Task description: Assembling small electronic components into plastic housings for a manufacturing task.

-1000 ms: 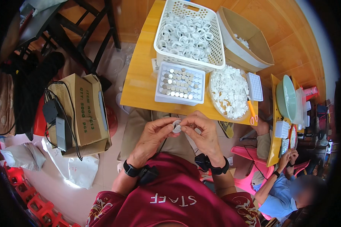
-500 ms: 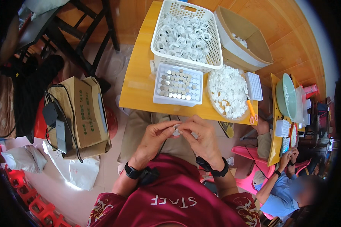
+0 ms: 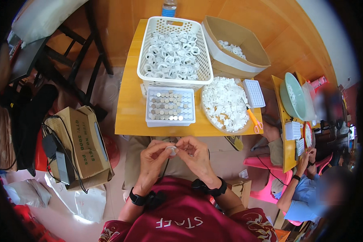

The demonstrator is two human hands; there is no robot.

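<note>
My left hand (image 3: 154, 156) and my right hand (image 3: 194, 156) meet in front of my chest, just below the front edge of a small wooden table (image 3: 129, 109). Between their fingertips they pinch a small round silvery-white piece (image 3: 172, 151). Straight ahead on the table a white tray (image 3: 170, 105) holds rows of small round metal pieces. Behind it stands a white plastic basket (image 3: 173, 50) full of white ring-shaped parts. To the right of the tray a round dish (image 3: 225, 103) is heaped with small white pieces.
A cardboard box (image 3: 234, 44) with a few white parts stands at the table's back right; orange scissors (image 3: 253, 121) and a white grid tray (image 3: 255, 92) lie by the dish. A brown carton (image 3: 82, 145) sits on the floor left. Another person (image 3: 306, 189) works at a second table, right.
Both hands have stayed together at the small piece, with only slight finger shifts. The view has tilted a little, so the table sits marginally lower in the picture.
</note>
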